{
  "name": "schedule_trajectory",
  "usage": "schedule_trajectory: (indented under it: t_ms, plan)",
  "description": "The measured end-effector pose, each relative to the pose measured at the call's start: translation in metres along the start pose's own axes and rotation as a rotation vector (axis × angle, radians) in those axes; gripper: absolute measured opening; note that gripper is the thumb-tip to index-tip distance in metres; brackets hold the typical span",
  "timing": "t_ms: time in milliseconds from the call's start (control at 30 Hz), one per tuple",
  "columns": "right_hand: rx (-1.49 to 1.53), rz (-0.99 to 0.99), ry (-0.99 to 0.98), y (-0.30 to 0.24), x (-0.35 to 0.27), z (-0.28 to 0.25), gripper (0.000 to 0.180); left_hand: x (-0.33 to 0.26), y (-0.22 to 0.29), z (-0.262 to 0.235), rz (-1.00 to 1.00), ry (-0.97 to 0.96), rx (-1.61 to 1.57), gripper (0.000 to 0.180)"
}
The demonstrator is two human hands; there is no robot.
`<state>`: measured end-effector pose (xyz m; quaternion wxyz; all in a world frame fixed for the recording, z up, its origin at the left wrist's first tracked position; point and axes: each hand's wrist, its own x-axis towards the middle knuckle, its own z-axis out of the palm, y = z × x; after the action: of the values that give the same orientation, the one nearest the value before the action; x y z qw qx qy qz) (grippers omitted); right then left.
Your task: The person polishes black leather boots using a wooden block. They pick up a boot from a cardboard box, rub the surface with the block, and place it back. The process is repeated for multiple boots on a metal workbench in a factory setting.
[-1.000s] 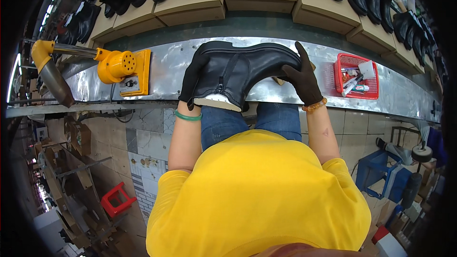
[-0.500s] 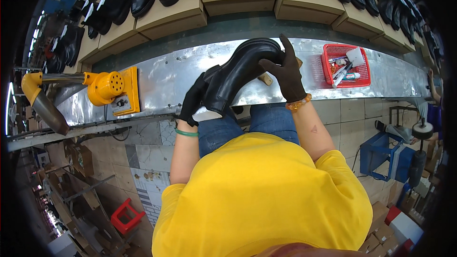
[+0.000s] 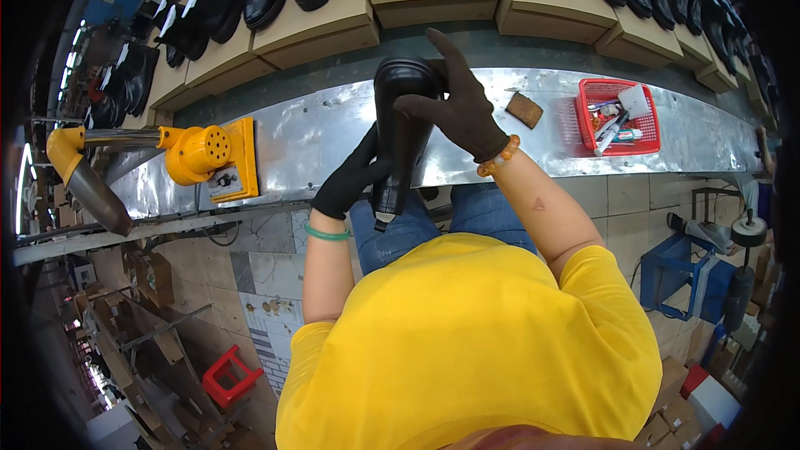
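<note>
A black leather ankle boot (image 3: 402,146) is held above the metal bench, its rounded toe at the far end and its shaft toward my lap. My left hand (image 3: 354,177), in a black glove, grips it from the left near the ankle and shaft; its fingertips are partly hidden by the boot. My right hand (image 3: 460,108), in a brown glove, holds the toe end from the right. The thumb lies across the boot's upper and one finger points away from it. On the bench to the right lies a brown rough-surfaced block (image 3: 524,109).
A red plastic basket (image 3: 617,146) with tubes and small tools sits on the metal bench (image 3: 317,121) at right. A yellow machine with a bent nozzle (image 3: 196,156) stands at left. Beyond the bench, black boots stand on cardboard boxes (image 3: 437,12). A red stool (image 3: 232,377) is behind me at left.
The boot has turned from slanting right to pointing nearly straight away from me, its toe shifting left. My right hand moved left with it, uncovering the brown block. The view shifted slightly.
</note>
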<state>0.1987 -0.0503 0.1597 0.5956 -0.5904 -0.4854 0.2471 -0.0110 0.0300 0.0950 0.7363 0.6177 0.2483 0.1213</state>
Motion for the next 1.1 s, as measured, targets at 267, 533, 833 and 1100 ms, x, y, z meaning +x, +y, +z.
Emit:
schedule_trajectory:
  t_ms: [267, 533, 833, 1100]
  plan:
    - [-0.025, -0.061, -0.086, 0.017, 0.019, 0.040, 0.094, 0.022, 0.016, -0.004, 0.213, 0.165, -0.180, 0.077]
    - [-0.207, 0.362, -0.267, 0.070, -0.032, 0.052, 0.106, 0.011, -0.018, -0.037, 0.144, 0.441, -0.636, 0.057]
    - [0.343, 0.561, -0.328, 0.056, -0.043, 0.025, 0.087, 0.013, -0.045, -0.043, 0.361, 0.383, -0.994, 0.044]
    - [0.476, 0.433, -0.413, 0.033, -0.039, 0.013, 0.068, 0.004, -0.007, -0.014, 0.333, 0.231, -1.100, 0.051]
